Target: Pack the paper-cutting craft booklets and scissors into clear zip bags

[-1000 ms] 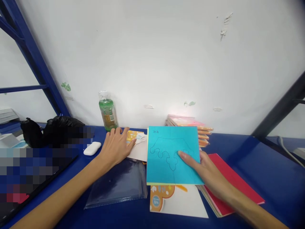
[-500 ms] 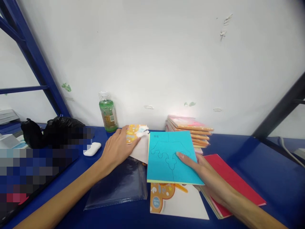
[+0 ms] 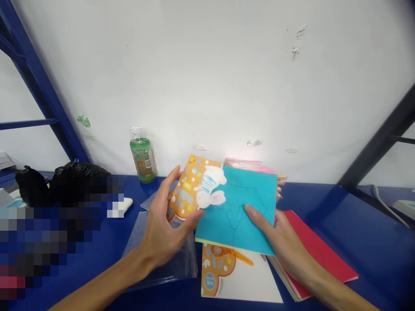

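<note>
My left hand [image 3: 168, 229] grips an orange-patterned card [image 3: 189, 185] with a white rabbit picture, fingers behind it and thumb at its lower edge. The card's right side overlaps the blue paper sheets [image 3: 256, 185], which carry pencil-like outlines and show a yellow edge below. My right hand [image 3: 285, 237] pinches these sheets at their right side, thumb on top. Beneath them on the table lies a white card [image 3: 249, 283] with an orange printed corner. An orange plastic tool [image 3: 241, 257] rests on it, partly hidden. Under my left forearm is a clear plastic sleeve [image 3: 175, 263].
Red paper [image 3: 324, 255] tops a stack at the right. Behind the blue sheets stands a pile of booklets [image 3: 249, 165]. A green-capped-off bottle [image 3: 142, 157] is by the wall, near a white case [image 3: 127, 204] and black plastic bags [image 3: 78, 181] on the blue table [image 3: 366, 224].
My left hand has lifted the orange card and brought it right, over the blue sheets' left side. The blue sheets have shifted slightly right and tilted.
</note>
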`<state>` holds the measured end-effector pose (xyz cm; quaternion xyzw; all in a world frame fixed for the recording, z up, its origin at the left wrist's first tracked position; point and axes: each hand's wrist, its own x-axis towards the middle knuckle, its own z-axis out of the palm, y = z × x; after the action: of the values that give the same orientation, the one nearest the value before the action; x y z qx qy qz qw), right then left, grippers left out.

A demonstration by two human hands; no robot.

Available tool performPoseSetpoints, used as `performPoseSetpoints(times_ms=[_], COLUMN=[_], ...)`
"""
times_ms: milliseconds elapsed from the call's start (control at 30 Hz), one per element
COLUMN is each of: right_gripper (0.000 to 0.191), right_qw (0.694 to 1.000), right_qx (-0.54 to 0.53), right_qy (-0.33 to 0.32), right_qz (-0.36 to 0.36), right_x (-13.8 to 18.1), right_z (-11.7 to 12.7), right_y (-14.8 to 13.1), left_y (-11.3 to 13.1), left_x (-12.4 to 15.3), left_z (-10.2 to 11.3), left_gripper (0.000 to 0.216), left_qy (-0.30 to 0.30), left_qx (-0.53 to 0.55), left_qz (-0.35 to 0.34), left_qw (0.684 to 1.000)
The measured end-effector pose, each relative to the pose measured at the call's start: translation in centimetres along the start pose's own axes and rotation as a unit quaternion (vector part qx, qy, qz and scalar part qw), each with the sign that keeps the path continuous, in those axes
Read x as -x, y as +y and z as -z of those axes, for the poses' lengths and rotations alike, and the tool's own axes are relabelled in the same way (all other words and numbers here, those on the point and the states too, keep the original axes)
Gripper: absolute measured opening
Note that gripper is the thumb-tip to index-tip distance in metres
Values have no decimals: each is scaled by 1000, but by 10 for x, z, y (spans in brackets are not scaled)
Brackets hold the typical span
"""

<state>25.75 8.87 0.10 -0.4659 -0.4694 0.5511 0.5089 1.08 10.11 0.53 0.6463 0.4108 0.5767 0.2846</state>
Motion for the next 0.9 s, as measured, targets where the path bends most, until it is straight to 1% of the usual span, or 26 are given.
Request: performPoseSetpoints(times_ms=[67, 100, 167, 233, 300, 367, 433, 500, 533, 600, 667, 700, 733, 767, 800, 867, 900], right_gripper=[46, 45, 43, 42, 42, 44, 45, 44, 43, 42, 52, 61, 70, 75, 75, 64, 56], right_qw=[1000, 999, 999, 999, 999, 998, 997, 996, 994, 982, 967, 966, 971, 978, 985, 992, 993], right_qx=[16, 25, 33, 33, 33, 45, 59, 74, 87, 117, 115, 95, 63, 27, -6, -43, -48], right_qy=[-10, -13, -15, -15, -24, -32, -41, -41, -29, 28, 79, 78, 56, 20, -20, -75, -85], right_qz=[18, 23, 29, 32, 28, 21, 14, 34, 65, 147, 215, 228, 224, 205, 174, 93, 60], right_x=[2, 2, 2, 2, 2, 3, 4, 4, 4, 4, 4, 4, 4, 3, 3, 2, 2], right_z=[0, 0, 1, 1, 1, 1, 0, 0, 1, 2, 3, 3, 3, 2, 1, -2, -3], right_y=[0, 0, 2, 5, 8, 9, 10, 9, 8, 4, 0, -2, -3, -4, -4, -1, 1], left_y=[4, 7, 14, 20, 23, 23, 21, 19, 18, 18, 18, 17, 16, 14, 13, 9, 8], left_x=[11, 16, 22, 24, 22, 18, 16, 16, 16, 17, 18, 19, 20, 22, 23, 26, 28], left_z=[-8, -13, -20, -25, -27, -27, -26, -26, -27, -28, -30, -31, -32, -33, -34, -36, -37], left_gripper=[100, 102, 96, 86, 77, 68, 51, 39, 37, 35, 35, 36, 37, 38, 41, 48, 52], left_qy=[-59, -88, -125, -129, -132, -146, -162, -161, -153, -135, -125, -123, -119, -114, -109, -116, -128], left_qx=[89, 138, 229, 285, 300, 300, 311, 319, 318, 307, 294, 289, 285, 282, 278, 276, 276], left_qz=[35, 45, 66, 120, 195, 242, 247, 234, 224, 207, 197, 193, 189, 186, 184, 190, 201], left_qw=[994, 985, 963, 942, 924, 911, 903, 904, 908, 919, 927, 930, 932, 934, 936, 935, 931])
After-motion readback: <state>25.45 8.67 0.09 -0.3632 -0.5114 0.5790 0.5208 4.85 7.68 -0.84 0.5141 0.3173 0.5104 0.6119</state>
